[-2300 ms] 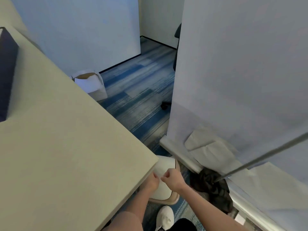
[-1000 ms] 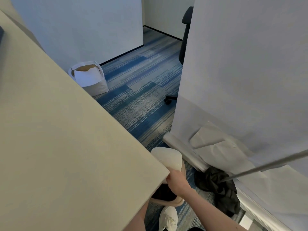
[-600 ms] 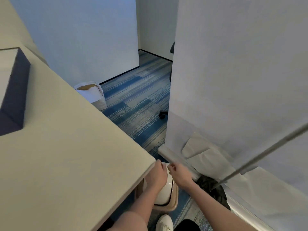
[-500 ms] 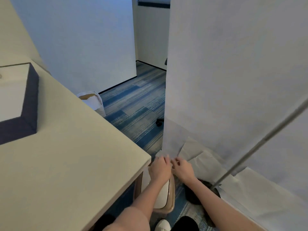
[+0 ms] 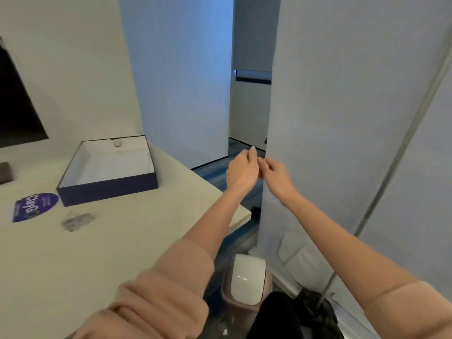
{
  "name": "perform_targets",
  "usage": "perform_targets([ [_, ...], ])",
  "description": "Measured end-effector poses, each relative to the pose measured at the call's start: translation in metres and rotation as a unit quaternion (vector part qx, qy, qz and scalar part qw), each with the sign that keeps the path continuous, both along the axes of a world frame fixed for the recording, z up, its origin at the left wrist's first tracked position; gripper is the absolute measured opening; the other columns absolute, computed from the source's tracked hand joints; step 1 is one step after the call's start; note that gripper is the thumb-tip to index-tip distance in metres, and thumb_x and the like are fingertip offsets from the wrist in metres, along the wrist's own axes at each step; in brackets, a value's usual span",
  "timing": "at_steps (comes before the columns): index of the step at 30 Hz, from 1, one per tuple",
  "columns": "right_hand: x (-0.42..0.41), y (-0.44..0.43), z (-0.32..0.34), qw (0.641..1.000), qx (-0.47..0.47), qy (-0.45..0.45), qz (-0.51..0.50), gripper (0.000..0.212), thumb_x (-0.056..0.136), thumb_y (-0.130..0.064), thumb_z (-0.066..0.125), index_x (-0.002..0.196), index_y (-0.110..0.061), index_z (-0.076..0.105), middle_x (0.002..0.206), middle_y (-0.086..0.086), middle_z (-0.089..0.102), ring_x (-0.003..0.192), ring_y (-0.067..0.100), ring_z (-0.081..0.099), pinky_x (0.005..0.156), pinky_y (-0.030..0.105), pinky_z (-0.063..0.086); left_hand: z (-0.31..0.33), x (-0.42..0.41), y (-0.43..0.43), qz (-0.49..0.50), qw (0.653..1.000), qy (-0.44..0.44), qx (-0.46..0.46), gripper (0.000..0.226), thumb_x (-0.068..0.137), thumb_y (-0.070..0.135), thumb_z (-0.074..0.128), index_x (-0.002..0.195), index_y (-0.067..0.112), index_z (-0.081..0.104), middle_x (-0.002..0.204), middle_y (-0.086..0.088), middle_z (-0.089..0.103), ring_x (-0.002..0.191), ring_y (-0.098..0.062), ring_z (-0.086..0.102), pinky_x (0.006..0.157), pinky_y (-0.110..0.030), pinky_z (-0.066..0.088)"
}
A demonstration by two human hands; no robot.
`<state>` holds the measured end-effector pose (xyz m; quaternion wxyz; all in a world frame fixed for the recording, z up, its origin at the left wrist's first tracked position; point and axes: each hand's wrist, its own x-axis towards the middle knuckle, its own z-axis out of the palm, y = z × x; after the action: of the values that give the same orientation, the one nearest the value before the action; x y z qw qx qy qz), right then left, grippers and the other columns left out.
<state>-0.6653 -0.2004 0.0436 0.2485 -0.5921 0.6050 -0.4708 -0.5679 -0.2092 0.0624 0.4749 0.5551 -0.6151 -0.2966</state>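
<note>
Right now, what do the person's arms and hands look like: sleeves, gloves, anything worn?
The left hand and right hand are bare: no gloves, and no ring or watch shows. Each arm wears a soft pale-pink sleeve pushed up. The left sleeve is bunched in folds, and the right sleeve is smoother with a plain cuff. No markings visible.

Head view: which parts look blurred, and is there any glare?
In the head view, both the left hand and right hand are softly motion-blurred; a small white glare sits on the bin lid; the wide lens slightly bends the metal pole.
</note>
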Motion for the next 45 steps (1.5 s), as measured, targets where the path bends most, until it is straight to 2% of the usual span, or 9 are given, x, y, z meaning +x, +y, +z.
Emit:
perform_targets([
  [3,0.065,0.009,0.026,0.998,-0.035,-0.009,0.054,0.032,0.099,-0.034,0.044,0.08,-0.014,0.059,0.079,-0.002,0.065,0.076,0.014,0.06,0.077,0.033,0.048,0.027,0.064,0.019,0.041,0.998,0.024,-0.039,0.044,0.1,0.036,0.036,0.107,0.002,0.064,0.097,-0.015,0.068,0.088,-0.03,0.061,0.076,-0.033,0.044],
  [7,0.149,0.013,0.038,0.991,-0.044,-0.04,0.124,0.03,0.099,-0.031,0.044,0.098,-0.009,0.065,0.087,0.003,0.067,0.081,0.014,0.061,0.072,0.027,0.046,0.038,0.154,0.036,0.116,0.991,0.018,-0.059,0.042,0.099,0.035,0.036,0.099,0.006,0.066,0.095,-0.011,0.071,0.091,-0.029,0.066,0.077,-0.034,0.046],
  [11,0.235,0.015,0.034,0.978,-0.018,-0.04,0.203,0.03,0.1,-0.03,0.042,0.1,-0.011,0.065,0.086,0.005,0.067,0.082,0.018,0.062,0.069,0.024,0.045,0.027,0.255,0.054,0.211,0.977,-0.014,-0.037,0.045,0.097,0.045,0.028,0.089,0.017,0.061,0.093,-0.002,0.07,0.09,-0.025,0.065,0.086,-0.04,0.05],
  [21,0.408,0.053,-0.024,0.923,0.065,-0.005,0.38,0.027,0.096,-0.032,0.049,0.095,-0.011,0.066,0.083,0.001,0.068,0.072,0.011,0.06,0.063,0.022,0.044,-0.04,0.448,0.138,0.374,0.921,-0.095,0.06,0.044,0.098,0.041,0.033,0.09,0.013,0.065,0.096,-0.005,0.072,0.091,-0.026,0.065,0.089,-0.043,0.05],
  [28,0.465,0.065,-0.069,0.91,0.081,0.06,0.403,0.027,0.092,-0.035,0.053,0.095,-0.011,0.066,0.091,0.006,0.07,0.087,0.023,0.065,0.082,0.035,0.049,-0.082,0.496,0.165,0.411,0.897,-0.119,0.114,0.037,0.097,0.044,0.036,0.085,0.022,0.063,0.089,0.004,0.07,0.092,-0.023,0.062,0.098,-0.042,0.038],
  [33,0.476,0.062,-0.086,0.906,0.078,0.098,0.403,0.017,0.09,-0.027,0.057,0.095,-0.013,0.067,0.089,0.002,0.068,0.082,0.018,0.061,0.076,0.028,0.046,-0.093,0.52,0.169,0.432,0.892,-0.076,0.111,0.033,0.095,0.045,0.042,0.082,0.022,0.062,0.089,0.002,0.072,0.091,-0.022,0.063,0.098,-0.042,0.039],
  [38,0.48,0.045,-0.089,0.913,0.098,0.08,0.387,0.009,0.084,-0.012,0.061,0.089,-0.019,0.064,0.072,-0.002,0.063,0.066,0.015,0.059,0.071,0.026,0.047,-0.107,0.536,0.183,0.43,0.9,0.034,0.065,0.032,0.095,0.034,0.049,0.088,0.007,0.064,0.087,-0.006,0.07,0.086,-0.023,0.062,0.072,-0.027,0.045],
  [41,0.486,0.042,-0.088,0.899,0.105,0.082,0.417,0.012,0.083,-0.006,0.061,0.091,-0.015,0.062,0.065,-0.001,0.063,0.055,0.011,0.057,0.067,0.026,0.048,-0.111,0.535,0.185,0.444,0.893,0.066,0.041,0.031,0.095,0.032,0.05,0.09,0.005,0.065,0.086,-0.005,0.07,0.08,-0.017,0.061,0.067,-0.019,0.042],
  [45,0.496,0.037,-0.087,0.89,0.084,0.13,0.429,0.012,0.082,-0.016,0.065,0.092,-0.023,0.065,0.069,-0.011,0.059,0.068,0.011,0.057,0.072,0.025,0.046,-0.111,0.544,0.188,0.452,0.888,0.078,0.032,0.029,0.095,0.033,0.053,0.091,0.007,0.065,0.087,-0.005,0.07,0.082,-0.017,0.063,0.065,-0.017,0.042],
])
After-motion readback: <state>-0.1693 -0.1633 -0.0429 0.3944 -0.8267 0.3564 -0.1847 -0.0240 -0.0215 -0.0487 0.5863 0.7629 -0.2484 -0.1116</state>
